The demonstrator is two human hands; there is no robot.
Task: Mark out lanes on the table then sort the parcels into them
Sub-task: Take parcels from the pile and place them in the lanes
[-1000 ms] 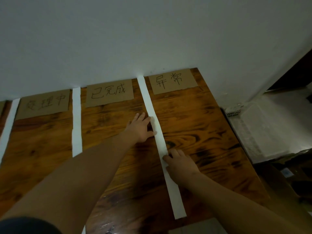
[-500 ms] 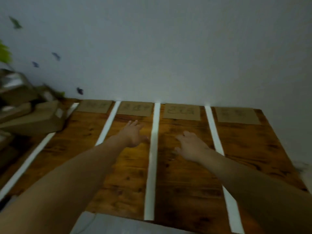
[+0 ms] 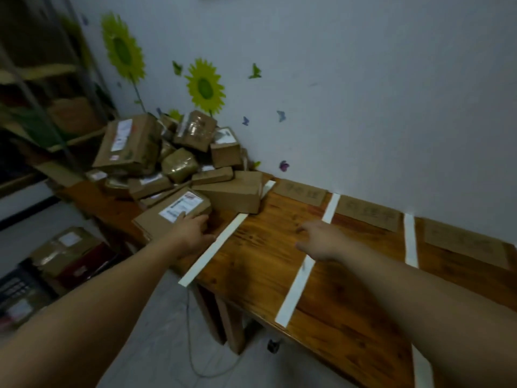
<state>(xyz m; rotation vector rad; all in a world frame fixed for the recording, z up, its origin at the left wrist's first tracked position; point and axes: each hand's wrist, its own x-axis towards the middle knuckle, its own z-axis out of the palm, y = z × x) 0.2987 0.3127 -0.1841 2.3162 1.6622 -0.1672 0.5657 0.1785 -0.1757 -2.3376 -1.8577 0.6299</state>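
The fingers (image 3: 195,221) of the left hand (image 3: 193,233) are lying stretched out and close together, with their tips touching the near corner of a labelled parcel (image 3: 173,212). They are not wrapping round it, as far as the blur allows. The fingers (image 3: 306,228) of the right hand (image 3: 324,242) are spreading loosely apart and holding nothing, and the hand is hovering over the bare wood of the desk (image 3: 260,256).

The labelled parcel is lying flat at the front of a heap of parcels (image 3: 167,152), its white sticker facing up. It is sitting just left of the first white strip (image 3: 215,247). The heap is crowding the left end of the desk against the wall (image 3: 363,79). One plain brown box (image 3: 232,196) is lying across the far end of that strip.

A second strip (image 3: 296,287) is running front to back under the right wrist. A third strip (image 3: 410,239) is lying further right, well apart from both hands. Cardboard signs (image 3: 366,212) are sitting along the wall at the head of the lanes (their writing is too blurred to read).

Sunflower stickers (image 3: 205,86) and small butterflies are showing on the wall above the heap. More boxes (image 3: 64,247) are resting on the floor at the left.
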